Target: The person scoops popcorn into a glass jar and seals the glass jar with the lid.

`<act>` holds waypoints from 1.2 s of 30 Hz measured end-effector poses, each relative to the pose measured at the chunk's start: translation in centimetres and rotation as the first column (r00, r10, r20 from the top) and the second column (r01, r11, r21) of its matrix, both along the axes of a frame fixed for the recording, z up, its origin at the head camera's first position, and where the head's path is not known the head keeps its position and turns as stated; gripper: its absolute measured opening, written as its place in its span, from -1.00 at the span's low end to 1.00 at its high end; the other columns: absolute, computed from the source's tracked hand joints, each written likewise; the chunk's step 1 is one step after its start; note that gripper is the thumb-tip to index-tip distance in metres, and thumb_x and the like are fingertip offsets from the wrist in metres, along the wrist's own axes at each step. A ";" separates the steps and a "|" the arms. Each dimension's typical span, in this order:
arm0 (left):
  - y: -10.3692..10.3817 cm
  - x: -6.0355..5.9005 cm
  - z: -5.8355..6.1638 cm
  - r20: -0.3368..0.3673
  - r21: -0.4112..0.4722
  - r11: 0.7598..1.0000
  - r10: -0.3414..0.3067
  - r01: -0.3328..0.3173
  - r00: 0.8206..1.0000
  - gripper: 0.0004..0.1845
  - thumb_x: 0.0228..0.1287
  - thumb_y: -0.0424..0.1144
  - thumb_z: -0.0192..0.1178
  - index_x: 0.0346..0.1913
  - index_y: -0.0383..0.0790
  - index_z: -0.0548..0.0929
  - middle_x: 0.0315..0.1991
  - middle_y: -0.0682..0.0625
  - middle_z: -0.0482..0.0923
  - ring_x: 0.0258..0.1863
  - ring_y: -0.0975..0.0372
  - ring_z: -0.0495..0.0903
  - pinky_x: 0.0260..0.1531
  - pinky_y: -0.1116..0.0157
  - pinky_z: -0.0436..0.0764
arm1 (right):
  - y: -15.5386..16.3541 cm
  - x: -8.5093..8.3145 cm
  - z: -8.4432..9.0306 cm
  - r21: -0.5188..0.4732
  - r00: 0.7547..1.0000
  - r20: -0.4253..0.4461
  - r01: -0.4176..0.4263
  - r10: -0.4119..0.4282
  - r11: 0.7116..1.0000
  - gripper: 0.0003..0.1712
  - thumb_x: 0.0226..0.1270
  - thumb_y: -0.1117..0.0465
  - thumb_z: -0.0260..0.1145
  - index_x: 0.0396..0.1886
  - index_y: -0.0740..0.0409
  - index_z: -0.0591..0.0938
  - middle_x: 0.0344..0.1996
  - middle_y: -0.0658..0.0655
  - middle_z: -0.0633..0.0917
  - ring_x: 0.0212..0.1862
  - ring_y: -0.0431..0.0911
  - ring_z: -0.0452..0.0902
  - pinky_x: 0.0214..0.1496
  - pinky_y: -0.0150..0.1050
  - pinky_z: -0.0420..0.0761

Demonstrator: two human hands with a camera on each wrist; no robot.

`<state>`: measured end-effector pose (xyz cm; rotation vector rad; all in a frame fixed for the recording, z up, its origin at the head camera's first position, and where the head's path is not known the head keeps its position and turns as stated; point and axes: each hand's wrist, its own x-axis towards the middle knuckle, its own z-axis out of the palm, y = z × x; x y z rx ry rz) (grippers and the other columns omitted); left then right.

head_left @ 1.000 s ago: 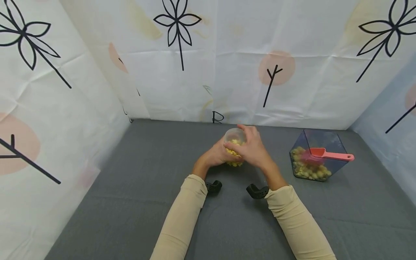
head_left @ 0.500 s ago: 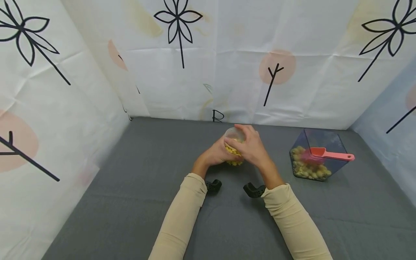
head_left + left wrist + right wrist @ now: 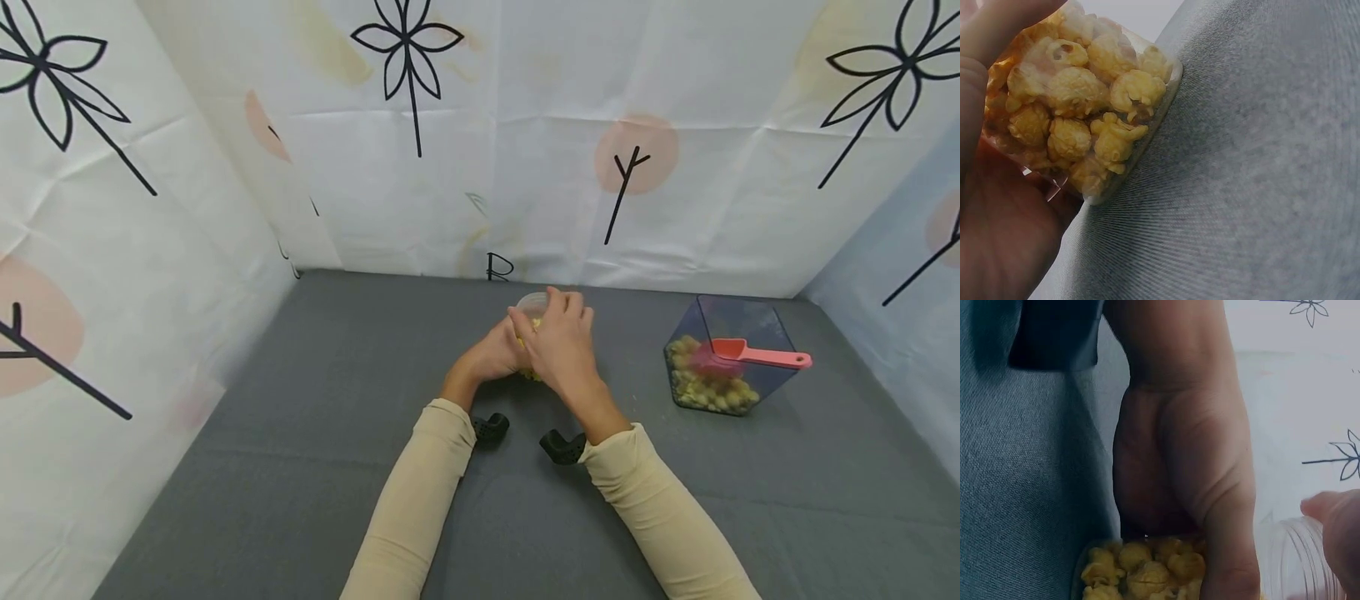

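Observation:
A clear jar (image 3: 531, 304) of yellow popcorn (image 3: 1077, 92) stands on the grey cloth near the back, between my hands. My left hand (image 3: 492, 352) grips its side, with the thumb and palm round the wall. My right hand (image 3: 562, 342) is at the jar's top, thumb and fingers spread around the rim and hiding much of it. In the right wrist view, clear ridged plastic (image 3: 1297, 556) shows beside a right fingertip. The left wrist view shows the jar's base close against the cloth.
A see-through bluish bin (image 3: 757, 321) with pale yellow lumps in its lower part stands at the right. A pink scoop (image 3: 772, 357) rests in it, its handle over the rim. White patterned fabric walls (image 3: 555, 200) enclose the back and sides of the grey cloth (image 3: 322, 417).
My right wrist and forearm have swung to the left, and the right hand has turned over the jar's top, covering more of it. The left hand keeps its hold on the jar.

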<state>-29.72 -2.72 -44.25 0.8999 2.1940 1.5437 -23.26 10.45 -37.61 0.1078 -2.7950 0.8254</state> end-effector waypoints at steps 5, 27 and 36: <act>0.1 -0.2 0.2 -0.033 0.002 1.000 -0.009 0.009 0.999 -0.48 0.29 -0.32 0.27 0.31 -0.18 0.47 -0.14 -0.07 0.52 -0.28 0.17 0.49 -0.22 0.28 0.53 | 0.3 0.1 0.4 -0.065 0.998 0.064 -0.009 0.013 0.998 -0.01 0.54 -0.33 0.05 0.57 0.37 0.15 0.40 0.48 0.23 0.33 0.36 0.19 0.39 0.25 0.29; 0.3 0.0 0.4 0.006 0.059 0.998 0.002 -0.002 1.000 -0.06 0.15 -0.31 0.49 0.50 0.02 0.15 0.30 -0.05 0.37 0.17 0.12 0.48 0.18 0.14 0.56 | 3.2 -0.7 0.7 -0.187 0.991 0.032 -0.122 0.130 0.975 0.00 0.19 -0.21 0.51 0.50 0.18 0.39 0.27 0.35 0.38 0.28 0.24 0.28 0.25 0.22 0.45; 0.4 -0.2 0.4 -0.023 0.072 0.997 -0.025 0.027 0.999 -0.09 0.17 -0.33 0.46 0.49 -0.01 0.15 0.27 -0.05 0.39 0.16 0.15 0.48 0.16 0.19 0.56 | 3.3 -1.2 -0.1 -0.163 0.981 -0.039 -0.194 0.190 0.967 -0.02 0.19 -0.21 0.50 0.47 0.17 0.38 0.34 0.31 0.31 0.32 0.21 0.21 0.30 0.23 0.39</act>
